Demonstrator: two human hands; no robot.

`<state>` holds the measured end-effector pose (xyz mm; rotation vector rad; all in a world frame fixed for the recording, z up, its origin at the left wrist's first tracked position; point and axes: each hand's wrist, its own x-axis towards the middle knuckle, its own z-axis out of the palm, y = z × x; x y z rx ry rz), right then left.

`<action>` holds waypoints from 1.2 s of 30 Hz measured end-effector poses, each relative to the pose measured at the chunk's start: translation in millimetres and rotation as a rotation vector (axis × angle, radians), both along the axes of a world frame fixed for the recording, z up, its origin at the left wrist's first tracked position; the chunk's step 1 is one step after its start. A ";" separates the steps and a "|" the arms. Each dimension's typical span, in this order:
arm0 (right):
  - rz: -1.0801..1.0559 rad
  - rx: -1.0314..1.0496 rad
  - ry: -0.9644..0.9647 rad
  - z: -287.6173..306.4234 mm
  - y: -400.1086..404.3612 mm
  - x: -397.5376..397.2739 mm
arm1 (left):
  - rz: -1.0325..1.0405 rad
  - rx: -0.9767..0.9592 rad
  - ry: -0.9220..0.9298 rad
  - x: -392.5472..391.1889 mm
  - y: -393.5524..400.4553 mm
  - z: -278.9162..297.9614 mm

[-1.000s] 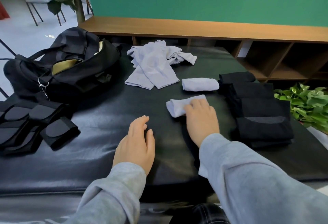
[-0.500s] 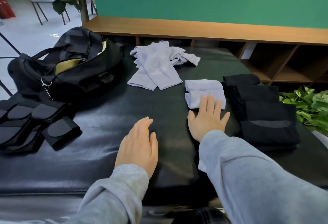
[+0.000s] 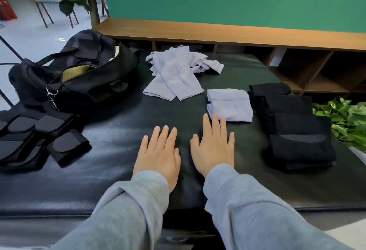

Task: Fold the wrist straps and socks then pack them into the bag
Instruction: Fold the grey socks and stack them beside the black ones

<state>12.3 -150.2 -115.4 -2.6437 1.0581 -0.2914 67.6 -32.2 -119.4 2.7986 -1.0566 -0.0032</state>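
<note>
beside folded socks (image 3: 229,104), unlabelled bag (image 3: 79,75)

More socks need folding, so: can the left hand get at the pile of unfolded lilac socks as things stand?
Probably yes. The left hand lies flat and holds nothing, and only bare black mat separates it from the unfolded lilac socks; the bag sits off to the side.

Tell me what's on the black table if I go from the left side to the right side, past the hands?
Folded wrist straps → left hand → right hand → folded black socks → green plant.
</note>
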 end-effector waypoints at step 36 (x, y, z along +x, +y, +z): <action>-0.205 0.007 -0.224 -6.4 -19.5 23.4 | -0.049 0.041 0.040 96.4 -110.4 6.9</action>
